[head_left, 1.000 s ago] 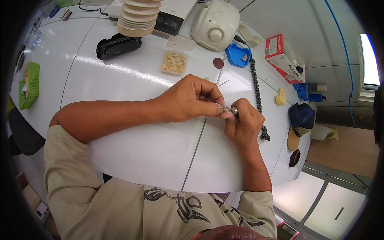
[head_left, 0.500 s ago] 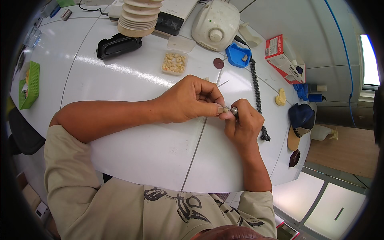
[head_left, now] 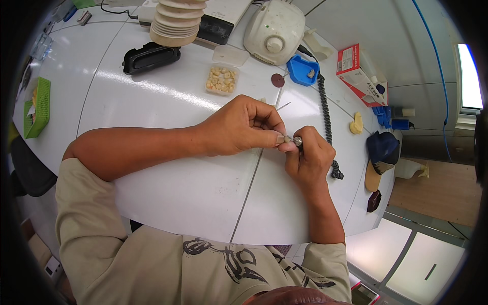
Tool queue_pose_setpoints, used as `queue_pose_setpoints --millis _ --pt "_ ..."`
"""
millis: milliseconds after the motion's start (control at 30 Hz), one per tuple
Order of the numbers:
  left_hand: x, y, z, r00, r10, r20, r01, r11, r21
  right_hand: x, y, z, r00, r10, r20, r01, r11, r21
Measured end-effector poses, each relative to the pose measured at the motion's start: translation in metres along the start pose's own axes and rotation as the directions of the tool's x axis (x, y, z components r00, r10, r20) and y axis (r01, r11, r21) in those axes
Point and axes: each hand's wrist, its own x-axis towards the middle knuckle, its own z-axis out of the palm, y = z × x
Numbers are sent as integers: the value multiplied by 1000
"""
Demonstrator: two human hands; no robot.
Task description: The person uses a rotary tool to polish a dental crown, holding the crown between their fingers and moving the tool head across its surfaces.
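Observation:
Over the middle of the white table (head_left: 203, 193), my left hand (head_left: 236, 127) pinches a small pale piece (head_left: 287, 139) between thumb and fingertips. My right hand (head_left: 314, 152) is closed round a rotary handpiece (head_left: 298, 142), its metal nose pointing left at the piece. The two hands meet at the fingertips, and most of the handpiece is hidden in the right palm. Beyond the left hand lies a thin metal bur (head_left: 284, 105). Farther back, a clear plastic box (head_left: 208, 90) holds several cream, tooth-like pieces, its lid (head_left: 230, 56) folded back.
A cream control unit (head_left: 262, 38) stands at the back; a black coiled cord (head_left: 324, 101) runs down past my right hand. Around them are a brown disc (head_left: 277, 80), blue tray (head_left: 294, 66), ribbed hose (head_left: 175, 23), black case (head_left: 151, 59), red-and-white box (head_left: 351, 66), and cap (head_left: 382, 152).

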Motion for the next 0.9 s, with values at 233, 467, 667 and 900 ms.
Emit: queue_pose_setpoints --millis 233,467,667,900 --pt "-1 1 3 1000 12 -25 -13 999 -41 -1 3 2 1000 -4 -22 4 1000 6" --pt "-1 2 1 1000 4 -1 -4 1000 -4 -1 2 1 1000 -3 -12 3 1000 9" --pt "-1 2 1 1000 1 -3 -1 1000 2 0 1 4 999 5 -53 -4 1000 25" --pt "-1 0 0 1000 -7 -6 7 1000 10 -2 2 1 1000 -6 -2 6 1000 8"
